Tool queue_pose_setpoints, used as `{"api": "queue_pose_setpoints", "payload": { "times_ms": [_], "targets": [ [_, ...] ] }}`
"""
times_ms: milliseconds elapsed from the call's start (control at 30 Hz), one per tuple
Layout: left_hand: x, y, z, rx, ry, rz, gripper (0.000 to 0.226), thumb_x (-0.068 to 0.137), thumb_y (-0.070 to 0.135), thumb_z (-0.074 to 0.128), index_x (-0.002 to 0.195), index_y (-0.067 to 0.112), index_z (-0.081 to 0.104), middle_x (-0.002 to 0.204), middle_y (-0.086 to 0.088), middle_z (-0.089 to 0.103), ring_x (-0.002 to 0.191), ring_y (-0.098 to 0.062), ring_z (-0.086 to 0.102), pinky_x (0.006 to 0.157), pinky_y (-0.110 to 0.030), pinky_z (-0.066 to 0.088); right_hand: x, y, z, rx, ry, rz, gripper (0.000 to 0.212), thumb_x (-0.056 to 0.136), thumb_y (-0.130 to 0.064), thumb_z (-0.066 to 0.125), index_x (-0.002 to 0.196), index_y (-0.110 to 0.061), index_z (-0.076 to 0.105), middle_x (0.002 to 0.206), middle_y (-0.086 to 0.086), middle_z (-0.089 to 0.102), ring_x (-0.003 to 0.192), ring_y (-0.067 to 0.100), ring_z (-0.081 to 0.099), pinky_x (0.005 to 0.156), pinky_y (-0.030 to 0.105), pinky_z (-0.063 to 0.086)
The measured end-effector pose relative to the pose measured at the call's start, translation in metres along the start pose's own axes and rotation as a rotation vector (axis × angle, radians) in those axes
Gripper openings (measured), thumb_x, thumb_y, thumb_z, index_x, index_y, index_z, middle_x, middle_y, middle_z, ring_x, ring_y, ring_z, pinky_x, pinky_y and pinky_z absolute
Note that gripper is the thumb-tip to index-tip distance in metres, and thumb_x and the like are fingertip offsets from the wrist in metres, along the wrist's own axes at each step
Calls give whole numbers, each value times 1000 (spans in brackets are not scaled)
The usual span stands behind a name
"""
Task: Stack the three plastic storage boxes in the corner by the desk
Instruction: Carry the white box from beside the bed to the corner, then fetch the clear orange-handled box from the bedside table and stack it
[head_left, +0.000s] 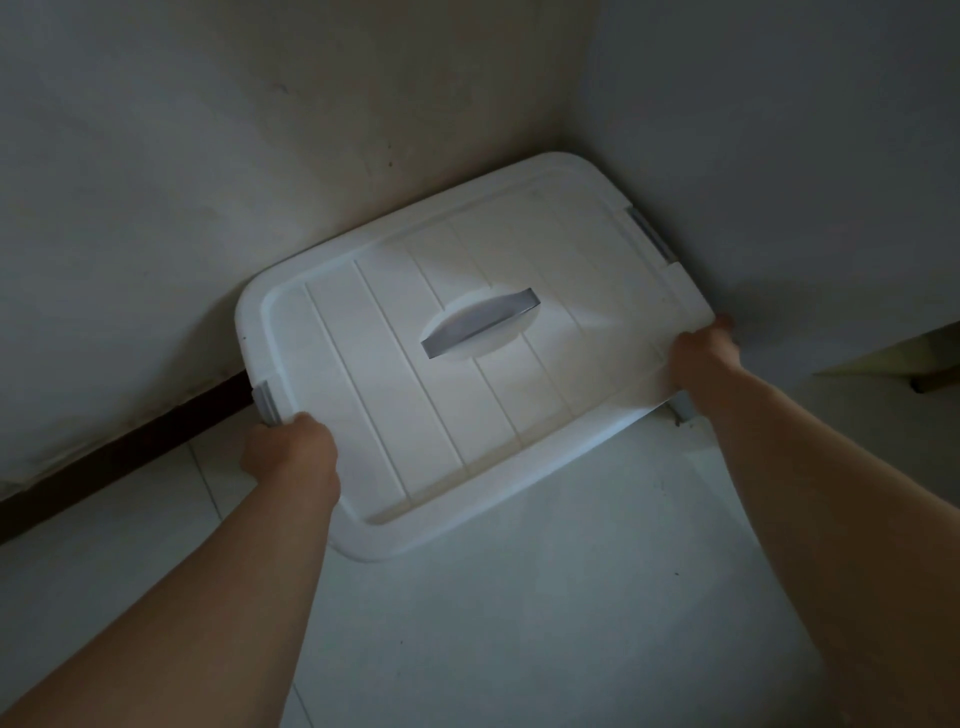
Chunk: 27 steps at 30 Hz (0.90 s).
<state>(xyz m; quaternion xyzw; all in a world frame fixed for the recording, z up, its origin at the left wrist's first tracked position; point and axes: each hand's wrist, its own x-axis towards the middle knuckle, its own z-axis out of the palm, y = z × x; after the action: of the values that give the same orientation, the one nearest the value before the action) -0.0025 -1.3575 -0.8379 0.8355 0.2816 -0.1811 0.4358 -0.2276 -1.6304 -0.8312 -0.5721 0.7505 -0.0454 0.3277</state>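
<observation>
A white plastic storage box (467, 374) with a ribbed lid, a grey top handle (480, 323) and grey side latches sits in the corner where two walls meet. I see it from above, so only its lid shows. My left hand (291, 449) grips its near-left edge beside a grey latch. My right hand (704, 353) grips its right edge, fingers curled over the rim. Under the right edge a bit of a lower box's rim and latch (683, 410) peeks out; how many boxes lie beneath is hidden.
Pale walls (260, 156) close in behind and to the right of the box. A dark skirting strip (130, 452) runs along the left wall's foot. White floor tiles (519, 623) spread in front. A piece of furniture (909, 358) shows at the right edge.
</observation>
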Motion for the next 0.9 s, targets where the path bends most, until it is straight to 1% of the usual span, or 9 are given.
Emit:
{"api": "queue_pose_setpoints", "payload": {
  "times_ms": [133,300,400,500,567,633,700,800,900],
  "targets": [
    [1,-1,-1,105,-26,21,51,82,19,54,130,0,51,134,-21,55,120,-37,57,100,-46,49,-18,-2,5,48,5,34,70,98,-18,38,155,-9,-2,160,17,9,144,38,21,118,39,19],
    [-22,9,-4,131,-58,39,61,83,18,54,140,6,38,143,-16,46,126,-35,52,106,-45,43,-46,-12,-1,16,-40,-27,71,97,-22,39,154,-4,1,162,17,2,150,29,4,121,35,6],
    [-44,22,-12,97,-110,58,61,86,17,54,144,7,35,144,-15,47,126,-34,52,106,-42,43,-66,-20,-10,81,-87,-62,68,95,-20,39,152,1,8,161,15,9,149,28,12,120,35,14],
    [-65,36,-23,140,-217,96,52,94,13,48,144,3,39,145,-14,47,128,-32,50,103,-35,41,-82,-27,-22,116,-170,-104,52,97,-16,35,144,3,25,152,17,30,136,32,35,107,34,30],
    [-83,53,-40,195,-308,157,36,95,9,44,128,-4,51,129,-20,56,121,-32,53,97,-35,43,-103,-37,-40,97,-221,-163,46,100,-16,31,143,-1,34,147,18,40,132,32,42,101,32,34],
    [-99,72,-54,202,-385,205,14,95,4,44,88,2,55,81,-13,55,93,-25,53,74,-28,45,-120,-49,-61,121,-234,-232,38,99,-17,31,132,-9,48,132,16,50,124,26,48,101,31,35],
    [-117,88,-68,192,-430,230,33,92,0,44,62,11,37,63,-5,35,69,-23,42,50,-22,33,-136,-62,-80,131,-237,-271,25,97,-12,32,108,-13,54,110,8,52,104,21,49,91,28,37],
    [-146,116,-93,123,-501,212,34,89,5,47,61,20,37,63,-1,37,54,-16,34,49,-22,27,-161,-81,-109,145,-227,-287,28,96,-9,32,71,-15,43,83,6,48,84,21,43,76,31,36],
    [-183,147,-126,35,-561,184,24,85,7,47,67,21,43,66,-2,39,58,-17,33,53,-24,24,-190,-101,-150,158,-228,-310,31,97,-15,33,68,-14,44,73,1,46,82,21,46,76,32,38]
  ]
}}
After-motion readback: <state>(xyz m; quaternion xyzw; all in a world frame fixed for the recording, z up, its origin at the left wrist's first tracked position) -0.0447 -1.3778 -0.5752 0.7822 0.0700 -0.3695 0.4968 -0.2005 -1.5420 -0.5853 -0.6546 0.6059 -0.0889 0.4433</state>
